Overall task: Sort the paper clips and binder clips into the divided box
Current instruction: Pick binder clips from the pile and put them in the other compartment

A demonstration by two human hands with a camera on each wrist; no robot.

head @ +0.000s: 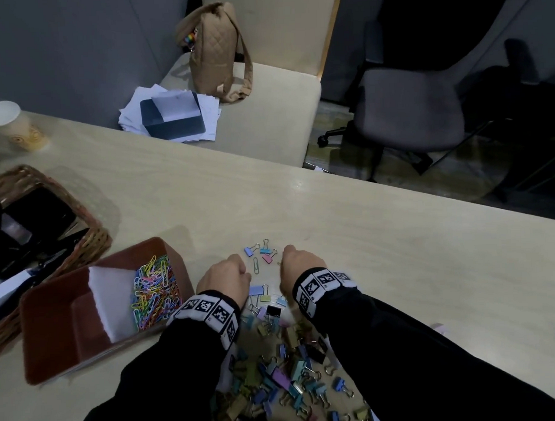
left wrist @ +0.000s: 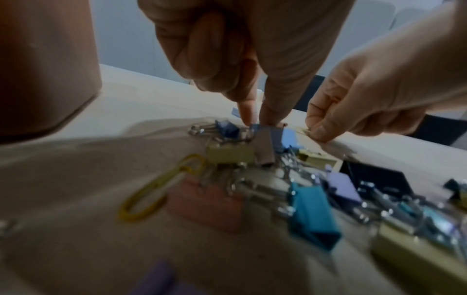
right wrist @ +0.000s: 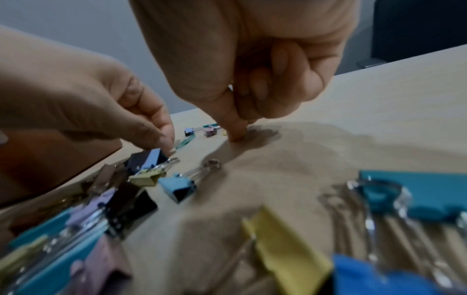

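1. Brown divided box [head: 55, 360] sits left on the table [head: 365, 238] in the head view, with paper clips [head: 155, 293] in its far compartment and binder clips [head: 275, 377] heaped between the sleeves.
2. Left wrist view alone shows the left hand [left wrist: 252, 59] pinching a blue binder clip [left wrist: 262, 129].
3. Right wrist view shows the right hand [right wrist: 252, 69] curled, fingertips [right wrist: 237, 135] at the tabletop; any grip is unclear.
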